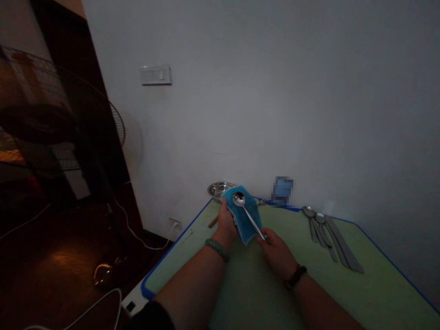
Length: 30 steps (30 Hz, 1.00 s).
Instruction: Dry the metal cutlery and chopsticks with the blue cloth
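A blue cloth (246,229) lies spread over my left hand (227,221), which grips it from the left with the thumb on top. Across the cloth rests a shiny metal spoon (253,221), its bowl at the upper left. The end of its handle is pinched by the fingers of my right hand (275,251). Behind the cloth, a round metal bowl (216,189) is partly covered from view. A fork's tines (262,201) show just past the cloth. Left of my left hand, a brown stick-like piece (213,222) pokes out, its other end hidden.
The pale green table (254,293) has a blue edge and meets a grey wall. Several spoons (311,213) and flat knives (343,247) lie at its right. A blurred blue object (282,190) stands at the back. To the left are a fan (37,123) and a white cable (118,302).
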Each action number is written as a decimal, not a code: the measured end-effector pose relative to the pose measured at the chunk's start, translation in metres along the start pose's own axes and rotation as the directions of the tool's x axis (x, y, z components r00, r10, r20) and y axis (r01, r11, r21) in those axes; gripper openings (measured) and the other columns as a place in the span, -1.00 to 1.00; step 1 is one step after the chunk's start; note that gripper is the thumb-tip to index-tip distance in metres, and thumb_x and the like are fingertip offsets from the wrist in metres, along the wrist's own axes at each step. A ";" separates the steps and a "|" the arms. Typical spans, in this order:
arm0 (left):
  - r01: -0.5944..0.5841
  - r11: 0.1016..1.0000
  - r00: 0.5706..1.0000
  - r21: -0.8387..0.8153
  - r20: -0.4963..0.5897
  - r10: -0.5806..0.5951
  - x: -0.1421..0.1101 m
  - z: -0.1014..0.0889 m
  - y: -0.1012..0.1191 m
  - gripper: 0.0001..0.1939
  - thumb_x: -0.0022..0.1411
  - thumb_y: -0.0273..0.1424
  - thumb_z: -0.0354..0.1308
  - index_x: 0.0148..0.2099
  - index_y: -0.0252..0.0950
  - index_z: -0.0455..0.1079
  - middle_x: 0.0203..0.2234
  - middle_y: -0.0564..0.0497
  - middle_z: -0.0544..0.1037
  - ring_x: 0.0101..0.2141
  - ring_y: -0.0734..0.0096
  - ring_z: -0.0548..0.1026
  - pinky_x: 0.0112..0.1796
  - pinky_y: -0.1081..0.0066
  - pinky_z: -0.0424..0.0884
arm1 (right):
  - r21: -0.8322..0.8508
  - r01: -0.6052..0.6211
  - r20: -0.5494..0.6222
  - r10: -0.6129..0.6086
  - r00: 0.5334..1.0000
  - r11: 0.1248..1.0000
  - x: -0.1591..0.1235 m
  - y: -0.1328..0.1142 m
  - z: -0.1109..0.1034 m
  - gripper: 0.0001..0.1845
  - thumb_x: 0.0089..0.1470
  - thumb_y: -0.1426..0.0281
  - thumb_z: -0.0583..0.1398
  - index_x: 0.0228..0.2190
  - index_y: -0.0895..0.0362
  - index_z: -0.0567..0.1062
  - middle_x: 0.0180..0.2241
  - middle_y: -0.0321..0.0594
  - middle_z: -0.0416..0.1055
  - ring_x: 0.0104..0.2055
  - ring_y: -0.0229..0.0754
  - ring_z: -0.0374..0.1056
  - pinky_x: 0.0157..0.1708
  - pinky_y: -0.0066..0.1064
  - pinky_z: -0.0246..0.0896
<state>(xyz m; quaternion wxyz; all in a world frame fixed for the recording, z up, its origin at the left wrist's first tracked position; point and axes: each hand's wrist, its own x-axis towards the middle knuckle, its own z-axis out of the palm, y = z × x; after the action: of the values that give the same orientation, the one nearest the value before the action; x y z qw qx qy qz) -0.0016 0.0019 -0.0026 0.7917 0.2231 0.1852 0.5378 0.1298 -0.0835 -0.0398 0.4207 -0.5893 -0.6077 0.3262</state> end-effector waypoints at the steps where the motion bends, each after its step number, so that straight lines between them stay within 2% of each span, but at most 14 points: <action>1: 0.003 1.000 1.000 -0.003 0.010 -0.003 0.001 -0.001 0.000 -0.35 0.10 0.07 -0.20 -0.14 -0.38 0.39 -0.39 -0.15 0.55 -0.30 0.11 0.49 -0.13 0.12 0.32 | 0.009 0.005 0.005 -0.005 1.000 1.000 0.000 -0.001 0.000 -0.65 0.01 0.23 0.02 -0.19 0.08 0.37 -0.28 -0.25 0.44 -0.25 -0.15 0.35 -0.25 -0.34 0.20; 7: -0.014 1.000 1.000 0.016 0.025 0.013 0.003 -0.006 -0.002 -0.34 0.07 0.08 -0.16 -0.13 -0.39 0.39 -0.42 -0.14 0.55 -0.29 0.07 0.49 -0.13 0.09 0.32 | 0.009 0.032 0.011 -0.032 0.999 0.999 -0.001 -0.007 -0.002 -0.66 0.00 0.25 0.03 -0.19 0.08 0.41 -0.19 -0.23 0.43 -0.13 -0.14 0.32 -0.11 -0.33 0.16; 22: 0.027 1.000 0.999 -0.010 0.030 -0.027 0.001 -0.002 -0.001 -0.30 0.07 0.09 -0.16 -0.11 -0.42 0.40 -0.39 -0.18 0.56 -0.25 0.03 0.48 -0.11 0.05 0.30 | -0.001 0.087 0.051 -0.087 0.995 0.996 -0.001 -0.010 -0.002 -0.57 0.03 0.21 0.02 -0.08 0.08 0.41 -0.07 -0.19 0.38 -0.01 -0.13 0.26 0.04 -0.24 0.07; 30: 0.015 1.000 0.999 -0.001 0.044 -0.015 0.002 -0.003 -0.001 -0.33 0.06 0.09 -0.14 -0.15 -0.40 0.41 -0.40 -0.16 0.56 -0.27 0.03 0.49 -0.13 0.04 0.31 | -0.007 0.042 0.030 -0.041 0.999 0.999 0.000 -0.006 -0.003 -0.48 0.02 0.19 0.01 0.00 0.12 0.33 0.03 -0.19 0.28 0.08 -0.15 0.18 0.12 -0.24 -0.04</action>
<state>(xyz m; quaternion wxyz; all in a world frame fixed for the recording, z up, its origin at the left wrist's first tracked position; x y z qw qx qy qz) -0.0013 0.0033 -0.0057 0.7998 0.2329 0.1689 0.5268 0.1292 -0.0845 -0.0329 0.4158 -0.5732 -0.6274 0.3238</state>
